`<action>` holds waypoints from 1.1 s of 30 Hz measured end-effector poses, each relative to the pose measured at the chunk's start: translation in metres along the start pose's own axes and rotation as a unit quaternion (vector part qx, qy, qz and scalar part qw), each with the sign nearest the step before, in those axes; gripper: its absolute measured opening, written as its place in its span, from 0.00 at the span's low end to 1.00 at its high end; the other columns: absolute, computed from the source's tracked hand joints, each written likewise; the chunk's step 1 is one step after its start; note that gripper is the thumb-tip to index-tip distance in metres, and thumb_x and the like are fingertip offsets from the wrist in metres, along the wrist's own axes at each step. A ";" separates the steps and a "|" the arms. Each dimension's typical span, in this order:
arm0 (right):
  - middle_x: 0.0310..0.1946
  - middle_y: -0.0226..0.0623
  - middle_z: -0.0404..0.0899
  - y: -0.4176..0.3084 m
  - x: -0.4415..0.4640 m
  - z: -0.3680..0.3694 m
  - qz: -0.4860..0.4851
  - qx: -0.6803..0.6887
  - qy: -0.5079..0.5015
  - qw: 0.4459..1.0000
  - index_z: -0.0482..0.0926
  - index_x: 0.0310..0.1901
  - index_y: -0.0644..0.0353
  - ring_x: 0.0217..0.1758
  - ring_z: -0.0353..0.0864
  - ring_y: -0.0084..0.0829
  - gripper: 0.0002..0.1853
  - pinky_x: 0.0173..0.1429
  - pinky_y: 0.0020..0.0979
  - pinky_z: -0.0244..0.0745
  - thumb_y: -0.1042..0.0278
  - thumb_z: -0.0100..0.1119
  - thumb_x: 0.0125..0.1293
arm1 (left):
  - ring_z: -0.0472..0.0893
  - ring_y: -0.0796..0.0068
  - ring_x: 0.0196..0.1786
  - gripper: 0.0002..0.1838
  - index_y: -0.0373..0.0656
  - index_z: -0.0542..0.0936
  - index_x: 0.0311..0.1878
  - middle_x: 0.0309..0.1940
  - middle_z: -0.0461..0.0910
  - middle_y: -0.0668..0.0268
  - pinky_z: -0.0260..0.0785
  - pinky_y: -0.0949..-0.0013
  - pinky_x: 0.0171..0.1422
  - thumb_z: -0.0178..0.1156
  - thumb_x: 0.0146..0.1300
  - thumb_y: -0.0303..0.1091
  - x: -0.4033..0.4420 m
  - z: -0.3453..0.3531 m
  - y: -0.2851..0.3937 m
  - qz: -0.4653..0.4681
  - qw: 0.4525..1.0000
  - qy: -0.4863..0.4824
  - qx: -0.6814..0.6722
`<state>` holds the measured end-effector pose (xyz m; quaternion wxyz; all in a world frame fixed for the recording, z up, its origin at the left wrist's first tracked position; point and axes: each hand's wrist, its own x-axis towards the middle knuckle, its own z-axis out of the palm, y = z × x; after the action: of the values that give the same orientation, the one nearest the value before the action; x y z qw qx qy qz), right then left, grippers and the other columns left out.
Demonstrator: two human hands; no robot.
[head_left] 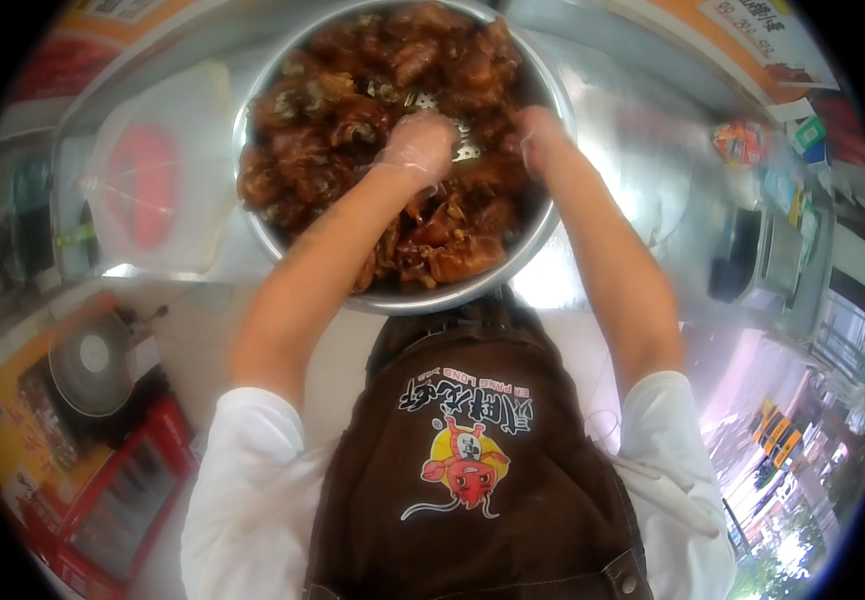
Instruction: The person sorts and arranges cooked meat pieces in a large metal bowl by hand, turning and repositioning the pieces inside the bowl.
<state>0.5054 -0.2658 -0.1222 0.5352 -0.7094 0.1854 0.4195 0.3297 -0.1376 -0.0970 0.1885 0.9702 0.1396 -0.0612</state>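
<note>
A large round metal basin [565, 110] is heaped with glossy, dark-brown braised meat pieces [453, 255]. Between the heaps, a patch of perforated metal [467, 143] shows near the middle. My left hand [419, 146], in a thin clear plastic glove, is inside the basin beside that patch, its fingers curled closed toward the meat. Over the basin's right side, my right hand [541, 140] is slightly blurred, with its fingers curled against the dark pieces there. What either hand grips is hidden.
The basin stands on a shiny metal counter [643, 150]. To its left lies a translucent plastic bag [168, 170] with something red in it. Packets [743, 145] and a metal container [778, 255] are on the right. A red-framed case [118, 490] stands at lower left.
</note>
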 end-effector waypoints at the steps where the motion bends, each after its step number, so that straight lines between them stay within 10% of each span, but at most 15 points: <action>1: 0.41 0.50 0.81 -0.001 -0.003 0.005 -0.015 0.020 0.001 1.000 0.81 0.52 0.71 0.36 0.81 0.42 0.11 0.32 0.41 0.67 0.77 0.59 0.71 | 0.84 0.49 0.64 0.20 0.40 0.91 0.51 0.56 0.88 0.52 0.75 0.51 0.73 0.59 0.57 0.19 -0.005 -0.003 -0.001 -0.005 0.997 0.065 -0.047; 13: 0.44 0.44 0.78 0.027 0.018 0.018 0.005 0.049 0.007 0.999 0.79 0.52 0.62 0.36 0.73 0.40 0.09 0.43 0.40 0.74 0.72 0.52 0.76 | 0.87 0.49 0.62 0.16 0.35 0.88 0.53 0.55 0.89 0.51 0.76 0.54 0.73 0.56 0.68 0.15 -0.102 -0.029 0.022 -0.029 0.920 0.224 -0.320; 18: 0.63 0.45 0.78 0.018 0.013 0.024 0.079 0.117 -0.012 0.990 0.77 0.64 0.62 0.59 0.78 0.44 0.18 0.65 0.47 0.77 0.73 0.50 0.76 | 0.87 0.52 0.61 0.14 0.34 0.87 0.53 0.55 0.89 0.52 0.77 0.57 0.68 0.58 0.68 0.15 -0.134 -0.036 0.030 -0.059 0.909 0.232 -0.340; 22: 0.46 0.47 0.82 0.007 0.013 0.048 0.045 0.225 0.001 0.973 0.83 0.53 0.67 0.43 0.81 0.42 0.11 0.44 0.51 0.77 0.76 0.53 0.76 | 0.87 0.51 0.59 0.14 0.38 0.89 0.51 0.55 0.90 0.53 0.77 0.54 0.68 0.61 0.66 0.17 -0.160 -0.040 0.033 -0.068 0.899 0.258 -0.348; 27: 0.65 0.51 0.76 -0.002 -0.002 0.047 0.019 0.191 -0.013 0.981 0.79 0.60 0.65 0.60 0.81 0.47 0.15 0.64 0.57 0.83 0.74 0.52 0.77 | 0.88 0.51 0.58 0.14 0.37 0.89 0.52 0.54 0.90 0.53 0.79 0.56 0.65 0.61 0.67 0.17 -0.168 -0.040 0.028 -0.088 0.892 0.267 -0.355; 33: 0.63 0.53 0.78 0.004 0.009 0.031 0.034 0.098 -0.054 0.993 0.78 0.59 0.66 0.58 0.82 0.47 0.15 0.58 0.54 0.87 0.77 0.55 0.74 | 0.89 0.52 0.57 0.12 0.34 0.89 0.52 0.53 0.90 0.51 0.81 0.59 0.64 0.61 0.70 0.18 -0.174 -0.050 0.017 -0.148 0.871 0.292 -0.366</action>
<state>0.4956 -0.2367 -0.1343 0.5970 -0.6233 0.2205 0.4544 0.1719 -0.1772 -0.0148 0.4691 0.7737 0.3425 0.2532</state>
